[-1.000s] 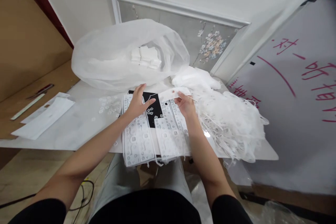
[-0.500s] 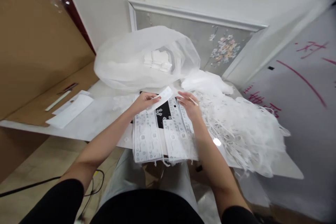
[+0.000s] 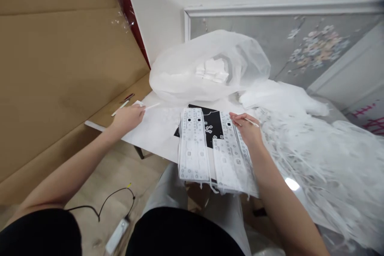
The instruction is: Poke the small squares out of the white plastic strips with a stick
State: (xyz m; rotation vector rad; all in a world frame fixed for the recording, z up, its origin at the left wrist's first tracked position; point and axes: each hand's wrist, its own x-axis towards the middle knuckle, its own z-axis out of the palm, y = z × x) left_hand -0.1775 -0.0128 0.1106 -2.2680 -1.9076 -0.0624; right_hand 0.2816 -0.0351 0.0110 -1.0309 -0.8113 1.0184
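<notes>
Out at the left side of the table is my left hand [image 3: 130, 119], closed on a thin white strip [image 3: 152, 107] seen nearly edge-on. Behind that hand a corner of white paper [image 3: 138, 103] shows; the rest is hidden. My right hand [image 3: 248, 128] pinches a slim white stick [image 3: 252, 122] and hovers by the right column of printed white sheets [image 3: 228, 148]. Another column of printed sheets [image 3: 193, 144], with small black squares, lies to the left. Between the columns a black board [image 3: 213, 122] shows, with several small pale square pieces [image 3: 208, 129] on it.
A large translucent bag [image 3: 177, 76] with folded white pieces [image 3: 212, 70] sits at the back. White cloth-like material with strings [image 3: 315, 160] heaps up on the right. A brown cardboard panel [image 3: 60, 68] stands left. A cable [image 3: 105, 200] and power strip [image 3: 117, 236] lie on the floor.
My left hand has moved from over the board to the far left with the white strip. My right hand stays by the right column, still with the stick. The view has turned left.
</notes>
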